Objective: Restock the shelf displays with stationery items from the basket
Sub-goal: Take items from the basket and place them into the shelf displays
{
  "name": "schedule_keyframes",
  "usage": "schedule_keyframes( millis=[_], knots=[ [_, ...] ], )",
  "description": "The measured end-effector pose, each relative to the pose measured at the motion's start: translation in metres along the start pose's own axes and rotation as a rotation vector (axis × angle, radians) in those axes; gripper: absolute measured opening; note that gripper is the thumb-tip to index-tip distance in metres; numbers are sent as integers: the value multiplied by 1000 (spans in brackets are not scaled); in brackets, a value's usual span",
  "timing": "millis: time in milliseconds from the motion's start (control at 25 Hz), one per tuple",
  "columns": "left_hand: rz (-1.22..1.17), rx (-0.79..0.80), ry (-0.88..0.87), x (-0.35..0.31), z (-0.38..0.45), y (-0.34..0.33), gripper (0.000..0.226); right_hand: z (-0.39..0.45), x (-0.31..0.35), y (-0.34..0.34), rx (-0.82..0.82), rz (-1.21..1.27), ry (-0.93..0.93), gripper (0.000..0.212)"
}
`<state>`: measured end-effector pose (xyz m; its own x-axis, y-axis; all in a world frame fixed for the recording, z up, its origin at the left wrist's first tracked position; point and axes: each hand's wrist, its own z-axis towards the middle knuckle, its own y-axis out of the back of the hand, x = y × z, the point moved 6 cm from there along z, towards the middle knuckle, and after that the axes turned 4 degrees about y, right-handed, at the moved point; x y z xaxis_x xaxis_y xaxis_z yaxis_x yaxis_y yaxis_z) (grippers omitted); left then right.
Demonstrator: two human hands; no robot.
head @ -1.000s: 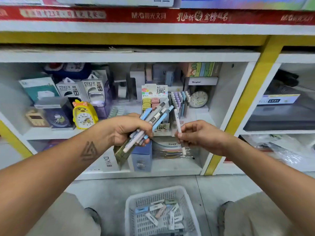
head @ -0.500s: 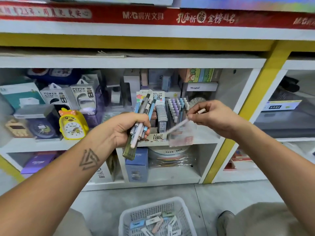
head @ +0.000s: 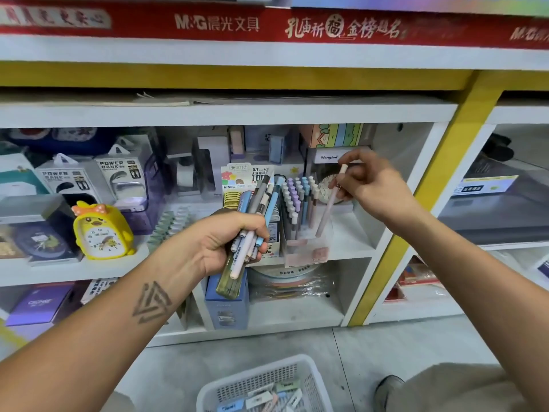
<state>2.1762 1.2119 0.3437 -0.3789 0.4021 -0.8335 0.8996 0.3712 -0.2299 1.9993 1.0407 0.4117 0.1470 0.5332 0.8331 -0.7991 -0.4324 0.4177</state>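
My right hand pinches one pen, its tip slanting down over the display. Just left of the display, my left hand grips a bundle.

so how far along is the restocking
Partly done. The clear pen stand on the shelf already holds rows of capped pens. In hand: the right hand pinches one pink pen, its tip lowered into the stand's right side. Left: the left hand grips a bundle of pens, and the basket on the floor holds small flat packs.
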Motion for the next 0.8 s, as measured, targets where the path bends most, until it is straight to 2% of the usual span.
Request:
schedule_keyframes(
  millis=[120,360,560,800],
  knots=[
    [2,-2,9,1,3,-3,19,3,-6,-4,-12,-154,61,29],
    [-3,3,19,1,7,-5,18,-3,-19,-22,97,-327,85,17],
    [-11,19,3,0,8,-6,19,-6,-17,-33,135,-393,155,20],
    [-15,30,-1,0,6,-6,20,-5,-23,-40,218,-340,122,24]
  ],
)
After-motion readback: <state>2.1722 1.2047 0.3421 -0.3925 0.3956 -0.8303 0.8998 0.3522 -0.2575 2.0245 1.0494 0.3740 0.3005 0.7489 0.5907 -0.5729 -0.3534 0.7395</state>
